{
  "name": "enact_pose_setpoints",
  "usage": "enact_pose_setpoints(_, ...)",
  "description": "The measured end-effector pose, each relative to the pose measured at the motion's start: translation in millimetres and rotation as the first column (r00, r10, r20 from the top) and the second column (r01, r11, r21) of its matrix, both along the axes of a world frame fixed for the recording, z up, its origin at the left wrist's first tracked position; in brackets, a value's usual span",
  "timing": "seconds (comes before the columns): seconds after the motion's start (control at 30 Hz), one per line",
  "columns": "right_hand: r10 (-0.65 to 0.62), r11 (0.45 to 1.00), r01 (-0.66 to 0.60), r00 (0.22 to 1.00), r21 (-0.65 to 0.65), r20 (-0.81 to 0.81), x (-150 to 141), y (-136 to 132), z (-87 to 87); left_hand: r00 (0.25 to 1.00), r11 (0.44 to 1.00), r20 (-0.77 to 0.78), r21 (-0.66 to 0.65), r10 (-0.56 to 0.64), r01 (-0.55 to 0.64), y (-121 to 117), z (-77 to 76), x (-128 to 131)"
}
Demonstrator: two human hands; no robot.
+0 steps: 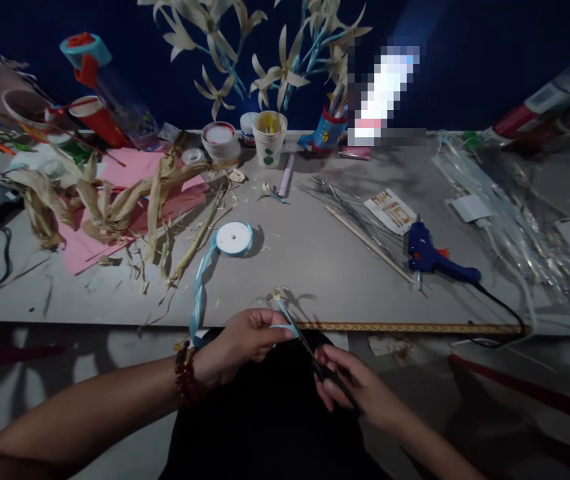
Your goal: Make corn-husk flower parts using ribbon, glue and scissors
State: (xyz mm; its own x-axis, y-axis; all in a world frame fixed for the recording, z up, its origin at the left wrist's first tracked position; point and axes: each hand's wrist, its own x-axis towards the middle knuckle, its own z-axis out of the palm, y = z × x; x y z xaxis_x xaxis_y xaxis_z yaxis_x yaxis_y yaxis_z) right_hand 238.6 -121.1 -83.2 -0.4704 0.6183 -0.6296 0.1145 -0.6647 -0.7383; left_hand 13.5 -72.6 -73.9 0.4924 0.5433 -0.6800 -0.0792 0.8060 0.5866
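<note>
My left hand (pixel 245 343) is closed on a light blue ribbon (pixel 283 328), pinched between thumb and fingers above my lap. Black scissors (pixel 332 379) are in my right hand (pixel 347 383), their blades pointing up and left to the ribbon beside my left fingertips. A thin blue-wrapped stem with a small pale flower bud (pixel 278 295) rises past the ribbon over the table edge; which fingers support it I cannot tell. From the ribbon spool (pixel 233 239), lying flat on the table, a twisted blue length hangs down over the edge near my left wrist.
Dried corn husks (pixel 125 207) lie on pink paper (pixel 72 247) at the left. A blue glue gun (pixel 435 257) with a black cord, several thin wires (pixel 345 207) and a wooden stick (pixel 369 243) lie at the right. Husk flowers (pixel 282 70) stand at the back behind a paper cup (pixel 269 150).
</note>
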Motion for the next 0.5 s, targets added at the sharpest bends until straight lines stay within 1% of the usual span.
enact_pose_setpoints(0.17,-0.036,0.999,0.035,0.998,-0.022,-0.047,1.4,-2.5,-4.1,1.000,1.000,-0.015,-0.023,-0.007,0.006,1.4,0.2,0.5)
enact_pose_setpoints(0.4,-0.012,1.000,0.013,0.998,0.019,-0.055,3.3,-4.3,-7.4,1.000,0.999,-0.028,-0.044,-0.001,0.000,3.2,5.6,1.1)
enact_pose_setpoints(0.5,0.031,0.999,-0.030,0.999,0.016,-0.042,4.0,-2.0,-6.8,0.999,0.999,-0.035,-0.043,0.000,-0.002,2.9,6.8,0.8)
